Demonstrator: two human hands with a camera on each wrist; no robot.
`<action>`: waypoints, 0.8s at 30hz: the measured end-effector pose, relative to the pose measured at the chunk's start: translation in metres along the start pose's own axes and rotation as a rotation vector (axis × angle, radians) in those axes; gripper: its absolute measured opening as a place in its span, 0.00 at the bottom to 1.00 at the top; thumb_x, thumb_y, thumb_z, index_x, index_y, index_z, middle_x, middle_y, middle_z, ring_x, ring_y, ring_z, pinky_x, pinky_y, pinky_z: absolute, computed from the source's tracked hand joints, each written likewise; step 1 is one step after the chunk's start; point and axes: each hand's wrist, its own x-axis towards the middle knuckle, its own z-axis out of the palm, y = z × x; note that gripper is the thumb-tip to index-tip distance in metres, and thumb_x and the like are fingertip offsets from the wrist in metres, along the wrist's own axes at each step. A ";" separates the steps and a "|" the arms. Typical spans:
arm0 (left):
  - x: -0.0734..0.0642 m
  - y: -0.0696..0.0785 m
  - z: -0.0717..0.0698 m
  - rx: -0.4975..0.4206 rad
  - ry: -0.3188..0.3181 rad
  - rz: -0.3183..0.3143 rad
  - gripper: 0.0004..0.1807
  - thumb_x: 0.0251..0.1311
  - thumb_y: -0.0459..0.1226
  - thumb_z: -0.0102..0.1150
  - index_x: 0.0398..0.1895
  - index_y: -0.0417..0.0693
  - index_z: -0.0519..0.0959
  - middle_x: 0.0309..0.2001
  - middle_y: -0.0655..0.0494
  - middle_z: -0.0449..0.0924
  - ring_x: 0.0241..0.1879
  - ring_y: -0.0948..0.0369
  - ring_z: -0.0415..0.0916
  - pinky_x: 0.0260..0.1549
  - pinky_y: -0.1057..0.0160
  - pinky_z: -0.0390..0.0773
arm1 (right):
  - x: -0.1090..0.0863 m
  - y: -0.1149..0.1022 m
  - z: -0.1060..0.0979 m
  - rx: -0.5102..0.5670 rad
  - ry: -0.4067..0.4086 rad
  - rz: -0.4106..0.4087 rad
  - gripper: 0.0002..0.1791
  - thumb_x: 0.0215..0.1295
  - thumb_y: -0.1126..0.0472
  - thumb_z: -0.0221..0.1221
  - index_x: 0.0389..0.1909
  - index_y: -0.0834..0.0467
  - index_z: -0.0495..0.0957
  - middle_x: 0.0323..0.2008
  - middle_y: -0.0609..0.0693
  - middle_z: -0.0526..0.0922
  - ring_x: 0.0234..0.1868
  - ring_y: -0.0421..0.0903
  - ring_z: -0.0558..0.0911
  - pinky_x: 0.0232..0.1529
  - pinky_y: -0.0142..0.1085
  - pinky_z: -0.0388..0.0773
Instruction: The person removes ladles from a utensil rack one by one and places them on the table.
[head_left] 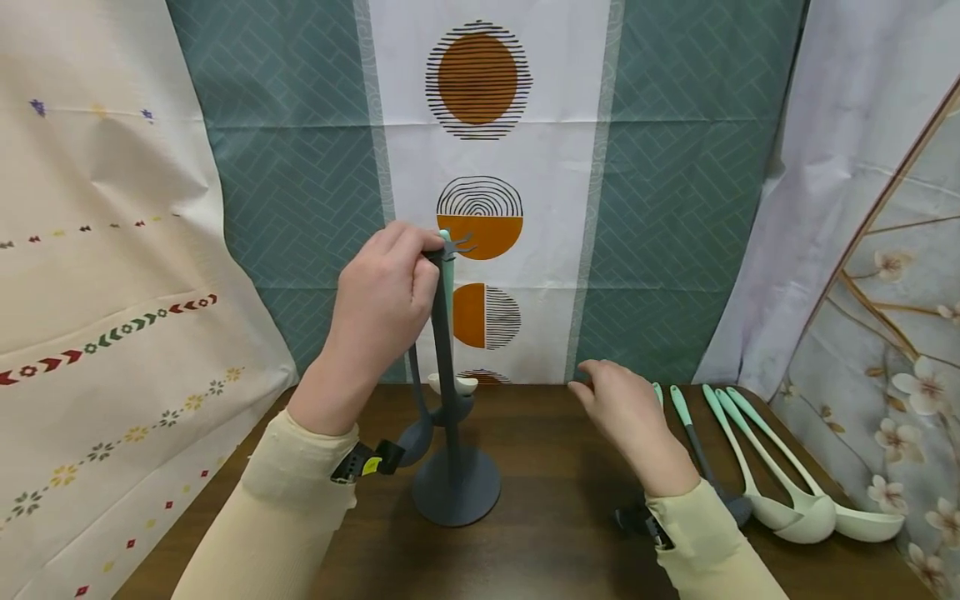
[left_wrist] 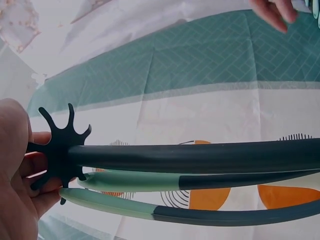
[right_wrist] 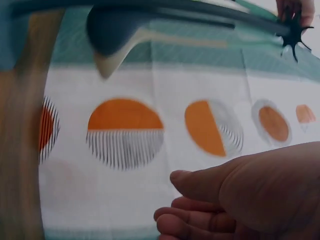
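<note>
My left hand [head_left: 386, 287] grips the top of a dark grey utensil stand [head_left: 444, 350], its fingers among the curved hooks [left_wrist: 60, 150] in the left wrist view. A round base [head_left: 457, 500] supports the upright pole. Utensils hang from the hooks: a grey ladle [head_left: 417, 440] on the left, and behind the pole a dark bowl and a cream one [head_left: 467, 385]. Two mint handles with dark necks [left_wrist: 165, 212] run beside the pole in the left wrist view. Right of the stand, my right hand [head_left: 626, 417] hovers with loosely bent fingers, thumb apart, holding nothing.
On the right of the brown wooden table [head_left: 547, 533] lie several utensils with mint handles. A dark-headed one [head_left: 697, 442] is partly behind my right forearm; cream ladles [head_left: 813, 521] lie beyond it. Patterned cloths [head_left: 675, 208] hang behind and at both sides.
</note>
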 end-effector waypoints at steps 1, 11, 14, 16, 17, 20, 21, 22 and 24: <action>0.000 0.000 0.000 0.001 -0.003 0.003 0.18 0.79 0.32 0.44 0.53 0.36 0.85 0.51 0.44 0.85 0.49 0.47 0.80 0.41 0.49 0.84 | 0.002 -0.006 0.001 0.021 0.004 -0.006 0.20 0.78 0.57 0.68 0.61 0.66 0.86 0.52 0.61 0.90 0.48 0.59 0.89 0.47 0.55 0.88; 0.002 -0.003 -0.001 0.002 -0.028 0.026 0.18 0.79 0.31 0.44 0.54 0.36 0.86 0.52 0.45 0.85 0.50 0.48 0.80 0.44 0.50 0.85 | 0.026 -0.053 0.009 0.416 -0.009 -0.048 0.19 0.81 0.51 0.65 0.64 0.54 0.88 0.51 0.49 0.91 0.42 0.49 0.87 0.46 0.49 0.86; 0.002 -0.004 -0.001 -0.007 -0.033 0.035 0.18 0.78 0.31 0.44 0.54 0.36 0.85 0.52 0.45 0.85 0.50 0.49 0.80 0.44 0.51 0.85 | 0.031 -0.061 0.011 0.540 -0.029 -0.061 0.19 0.81 0.51 0.65 0.65 0.54 0.87 0.49 0.47 0.90 0.38 0.47 0.86 0.41 0.45 0.85; 0.003 -0.004 0.000 -0.016 -0.037 0.043 0.18 0.78 0.31 0.44 0.54 0.36 0.85 0.52 0.45 0.85 0.49 0.49 0.80 0.44 0.52 0.85 | 0.033 -0.065 0.012 0.589 -0.032 -0.072 0.19 0.81 0.52 0.66 0.66 0.54 0.87 0.48 0.47 0.90 0.35 0.47 0.86 0.39 0.43 0.83; 0.003 -0.005 0.000 -0.023 -0.039 0.046 0.18 0.78 0.31 0.44 0.54 0.36 0.85 0.53 0.45 0.85 0.49 0.49 0.80 0.44 0.52 0.85 | 0.034 -0.066 0.013 0.605 -0.028 -0.077 0.19 0.81 0.53 0.66 0.66 0.54 0.86 0.48 0.47 0.90 0.34 0.47 0.86 0.38 0.43 0.83; 0.003 -0.006 0.000 -0.056 -0.048 0.058 0.19 0.78 0.30 0.43 0.54 0.36 0.85 0.53 0.46 0.85 0.50 0.50 0.82 0.43 0.53 0.84 | 0.036 -0.071 0.016 0.628 -0.020 -0.093 0.19 0.80 0.54 0.67 0.66 0.54 0.86 0.49 0.47 0.90 0.32 0.46 0.86 0.37 0.42 0.83; 0.003 -0.007 0.000 -0.069 -0.048 0.062 0.19 0.78 0.30 0.43 0.54 0.36 0.85 0.53 0.46 0.86 0.51 0.50 0.82 0.44 0.53 0.84 | 0.036 -0.072 0.017 0.627 -0.017 -0.097 0.19 0.80 0.54 0.67 0.67 0.54 0.86 0.49 0.47 0.90 0.33 0.45 0.86 0.38 0.42 0.84; 0.003 -0.008 0.001 -0.084 -0.049 0.068 0.19 0.78 0.29 0.43 0.54 0.36 0.85 0.54 0.46 0.86 0.53 0.49 0.83 0.50 0.53 0.85 | 0.037 -0.073 0.018 0.626 -0.017 -0.100 0.19 0.79 0.55 0.67 0.67 0.54 0.86 0.50 0.47 0.89 0.33 0.45 0.86 0.38 0.41 0.84; 0.004 -0.009 0.002 -0.115 -0.046 0.088 0.19 0.78 0.28 0.42 0.54 0.35 0.85 0.56 0.45 0.86 0.57 0.48 0.83 0.63 0.53 0.81 | 0.038 -0.075 0.020 0.622 -0.022 -0.105 0.21 0.79 0.55 0.67 0.68 0.53 0.85 0.52 0.46 0.89 0.34 0.44 0.85 0.39 0.42 0.84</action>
